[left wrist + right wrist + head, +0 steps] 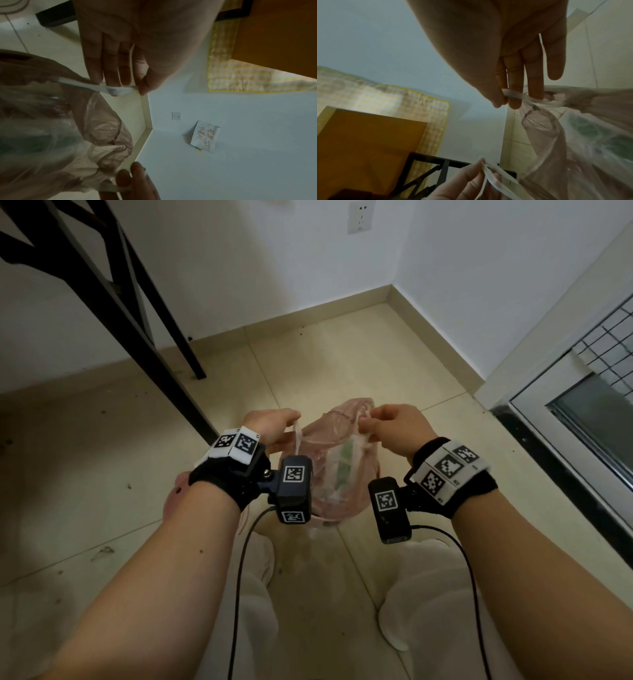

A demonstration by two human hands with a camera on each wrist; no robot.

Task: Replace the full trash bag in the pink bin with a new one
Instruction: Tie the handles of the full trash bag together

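Progress: early. Full trash bag [337,463] hangs low over the floor [394,364] between the person's knees, mouth gathered, not yet knotted by the look of it. Left hand [272,428] pinches one white drawstring [109,88]; right hand [394,426] pinches the other. Pink bin and new bag not in view; relining seems still to do. Bag: thin, pinkish, translucent, crinkled; green and white waste shows through.

- Pale beige floor tiles [359,361], scuffed and speckled with dirt, run to a matching skirting board [308,309].
- Plain white walls [239,251] meet in a corner; one carries a white socket [359,217] and a handwritten paper note [205,136].
- Black table legs [137,313] slant down on the left.
- A yellow-checked cloth [228,75] hangs from the wooden tabletop [278,33].
- On the right, a metal-framed glass door [582,419] with a wire grille [613,344].
- The light is dim and even.
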